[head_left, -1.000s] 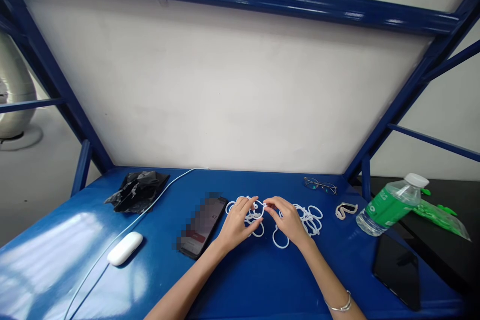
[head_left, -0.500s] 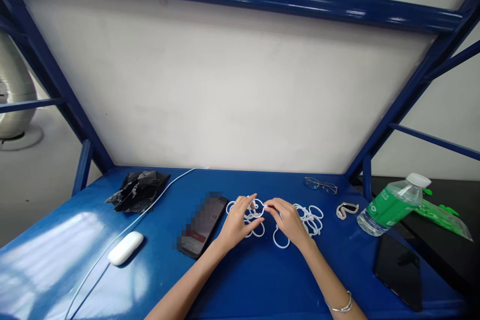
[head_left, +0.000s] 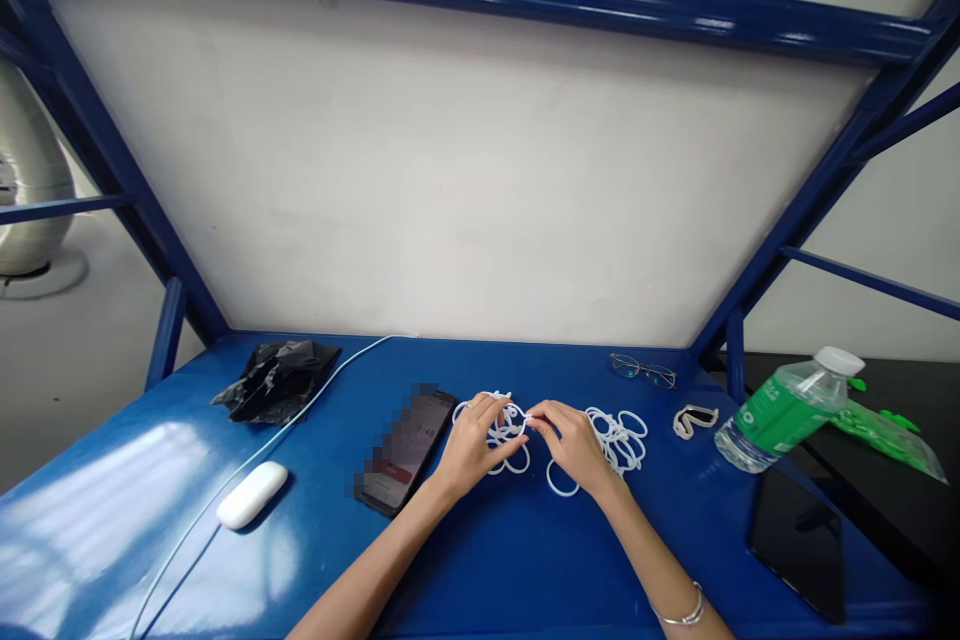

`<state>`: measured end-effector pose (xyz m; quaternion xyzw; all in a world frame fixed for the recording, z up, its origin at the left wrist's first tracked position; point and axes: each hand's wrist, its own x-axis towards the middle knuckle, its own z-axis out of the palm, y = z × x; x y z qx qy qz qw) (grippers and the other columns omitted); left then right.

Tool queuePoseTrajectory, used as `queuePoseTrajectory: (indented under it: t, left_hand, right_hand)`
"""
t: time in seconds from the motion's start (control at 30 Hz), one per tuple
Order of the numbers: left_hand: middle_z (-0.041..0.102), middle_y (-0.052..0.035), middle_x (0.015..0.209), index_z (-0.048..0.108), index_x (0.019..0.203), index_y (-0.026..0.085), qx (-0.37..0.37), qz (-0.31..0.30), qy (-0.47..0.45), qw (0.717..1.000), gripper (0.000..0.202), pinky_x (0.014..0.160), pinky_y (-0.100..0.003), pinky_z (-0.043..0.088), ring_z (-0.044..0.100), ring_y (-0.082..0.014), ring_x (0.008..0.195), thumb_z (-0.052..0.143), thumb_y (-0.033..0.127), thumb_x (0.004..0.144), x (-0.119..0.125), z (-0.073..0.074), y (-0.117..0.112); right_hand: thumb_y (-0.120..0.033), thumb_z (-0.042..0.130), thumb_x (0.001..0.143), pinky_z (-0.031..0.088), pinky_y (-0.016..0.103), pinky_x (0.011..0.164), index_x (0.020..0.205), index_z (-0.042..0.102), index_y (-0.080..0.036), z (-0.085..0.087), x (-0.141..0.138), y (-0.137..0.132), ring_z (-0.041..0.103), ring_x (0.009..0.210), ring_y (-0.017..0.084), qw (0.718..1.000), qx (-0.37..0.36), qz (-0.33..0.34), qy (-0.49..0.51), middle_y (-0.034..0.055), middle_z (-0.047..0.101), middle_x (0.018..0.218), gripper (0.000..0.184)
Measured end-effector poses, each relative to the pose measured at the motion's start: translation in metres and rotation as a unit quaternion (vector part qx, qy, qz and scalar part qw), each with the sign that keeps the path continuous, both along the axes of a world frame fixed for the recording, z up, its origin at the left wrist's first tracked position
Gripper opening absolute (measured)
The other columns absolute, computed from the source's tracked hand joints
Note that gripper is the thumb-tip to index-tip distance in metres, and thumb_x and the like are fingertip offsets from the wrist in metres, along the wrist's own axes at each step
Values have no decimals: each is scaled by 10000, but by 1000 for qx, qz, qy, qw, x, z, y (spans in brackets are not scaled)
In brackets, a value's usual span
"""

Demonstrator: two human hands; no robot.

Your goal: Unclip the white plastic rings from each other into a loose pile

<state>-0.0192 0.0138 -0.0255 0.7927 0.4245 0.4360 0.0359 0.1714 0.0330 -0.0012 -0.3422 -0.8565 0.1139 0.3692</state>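
Note:
My left hand (head_left: 470, 445) is curled round the left side of a white cord loop (head_left: 525, 428), its thumb on the near side. At the loop's right end, my right hand (head_left: 574, 438) pinches it between thumb and fingertips. Several more white loops (head_left: 517, 460) lie under and beside my left hand, partly hidden by it. Another pile of white loops (head_left: 622, 440) rests just right of my right hand. A single white loop (head_left: 562, 492) lies on the blue table (head_left: 510, 570), partly beneath my right hand.
Left of my hands are a phone (head_left: 409, 450), a white case (head_left: 253, 496), a pale cable (head_left: 225, 487) and a crumpled black bag (head_left: 277, 380). Glasses (head_left: 643, 371), a small pale strap (head_left: 694, 419), a water bottle (head_left: 787, 410) and a dark tablet-like slab (head_left: 797, 540) are to the right.
The fingers of my left hand have drawn in and curled more closely by the loop. My right hand keeps its pinch in nearly the same place.

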Motion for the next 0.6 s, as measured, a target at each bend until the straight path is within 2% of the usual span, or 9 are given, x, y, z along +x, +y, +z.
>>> queuePoseTrajectory:
  t: [0.2,0.6]
  left_hand:
    - [592,-39,755,559,1094,159,30,10,10,999,324,719,-326,467,557,-200,757,549,417,898,0,-1,0]
    - [594,-32,737,568,1083,171,43,11,15,999,312,702,-317,469,552,-188,721,540,423,901,0,-2,0]
  right_hand:
    - [-216,485,943,412,255,632,798,562,-207,1,-1,0,594,666,156,1000,-18,-3,1,14,637,732,164]
    - [-194,497,923,391,248,609,732,528,-206,4,-1,-2,564,630,139,999,-38,7,11,-2,611,692,194]
